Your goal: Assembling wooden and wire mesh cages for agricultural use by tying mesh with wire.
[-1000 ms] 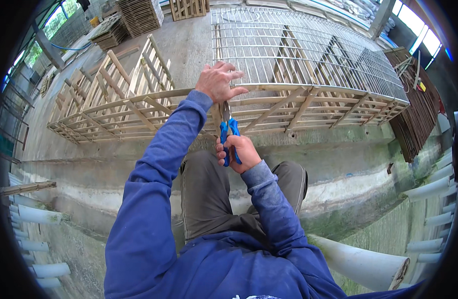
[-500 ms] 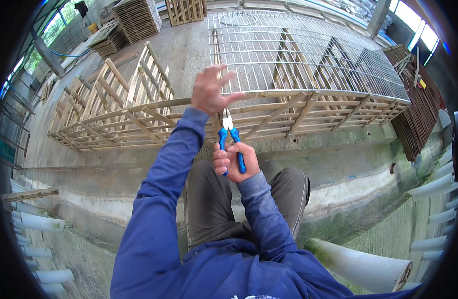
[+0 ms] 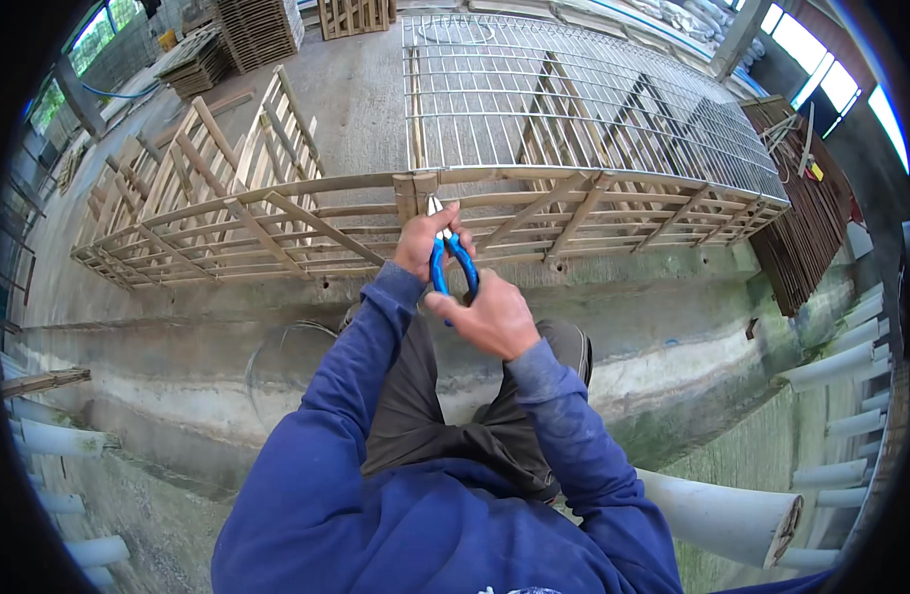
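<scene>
A pair of pliers (image 3: pixel 438 265) with blue handles and silver jaws points away from me, its jaws just below the top rail of a wooden slat frame (image 3: pixel 306 185). My left hand (image 3: pixel 415 246) is closed about the pliers' head, with fingertips showing on the far side of the jaws. Around the handles, which stand apart, is my right hand (image 3: pixel 496 315); its thumb lies over the left handle and its other fingers are mostly hidden. Beyond the jaws, a wooden upright (image 3: pixel 411 196) meets the rail at a corner of the wire mesh panel (image 3: pixel 475 129).
Wooden slat partitions (image 3: pixel 202 148) stand at the left. Brown slats (image 3: pixel 809 247) are piled at the right, and stacked pallets (image 3: pixel 257 30) stand far back. A thin wire loop (image 3: pixel 257 366) hangs by my left knee. A large white pipe (image 3: pixel 727 510) lies at my right side.
My left hand has come down from above the rail onto the pliers' head. My right hand has shifted its grip on the handles. The view has moved slightly.
</scene>
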`<state>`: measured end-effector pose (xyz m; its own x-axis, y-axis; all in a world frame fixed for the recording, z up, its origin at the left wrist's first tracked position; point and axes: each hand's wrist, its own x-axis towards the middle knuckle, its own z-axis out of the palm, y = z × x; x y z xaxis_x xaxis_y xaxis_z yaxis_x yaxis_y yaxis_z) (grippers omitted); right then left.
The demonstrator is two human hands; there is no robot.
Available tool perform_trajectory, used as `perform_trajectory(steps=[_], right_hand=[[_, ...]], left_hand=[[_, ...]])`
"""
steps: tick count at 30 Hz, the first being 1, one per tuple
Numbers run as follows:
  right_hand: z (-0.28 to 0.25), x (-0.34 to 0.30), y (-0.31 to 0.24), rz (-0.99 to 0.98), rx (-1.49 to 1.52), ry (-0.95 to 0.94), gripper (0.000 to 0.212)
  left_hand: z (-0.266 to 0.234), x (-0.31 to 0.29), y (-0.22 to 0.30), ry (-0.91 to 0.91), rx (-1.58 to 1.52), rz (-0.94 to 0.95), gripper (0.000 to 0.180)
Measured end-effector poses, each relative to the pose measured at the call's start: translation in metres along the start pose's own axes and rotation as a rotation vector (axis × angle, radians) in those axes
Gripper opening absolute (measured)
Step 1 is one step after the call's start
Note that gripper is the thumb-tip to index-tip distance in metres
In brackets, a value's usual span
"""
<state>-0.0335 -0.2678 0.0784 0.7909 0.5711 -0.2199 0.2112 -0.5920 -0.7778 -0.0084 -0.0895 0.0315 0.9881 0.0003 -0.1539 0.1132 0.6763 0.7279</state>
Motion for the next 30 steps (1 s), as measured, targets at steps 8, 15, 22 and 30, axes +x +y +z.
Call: perform_trajectory(steps=[8, 15, 22, 30], right_hand=[[0.033, 0.022, -0.002, -0.018, -0.373, 0.448, 0.048], [0.029, 0.030, 0.017, 0.138, 1.079, -0.295, 0.013], [0.035, 0.029, 0.020, 0.186, 1.608, -0.590, 0.026], [0.019, 0.022, 0.051, 0.025, 0.992, -0.443, 0.035]], left_hand=[[0.033, -0.005, -0.011, 0.372, 0.108, 0.221, 0.040], [0.000, -0.038, -0.002, 0.539, 0.398, 0.348, 0.037], [-0.010, -0.024, 0.000, 0.375, 0.328, 0.310, 0.032], [-0.009, -0.031, -0.012, 0.225, 0.446, 0.219, 0.027]])
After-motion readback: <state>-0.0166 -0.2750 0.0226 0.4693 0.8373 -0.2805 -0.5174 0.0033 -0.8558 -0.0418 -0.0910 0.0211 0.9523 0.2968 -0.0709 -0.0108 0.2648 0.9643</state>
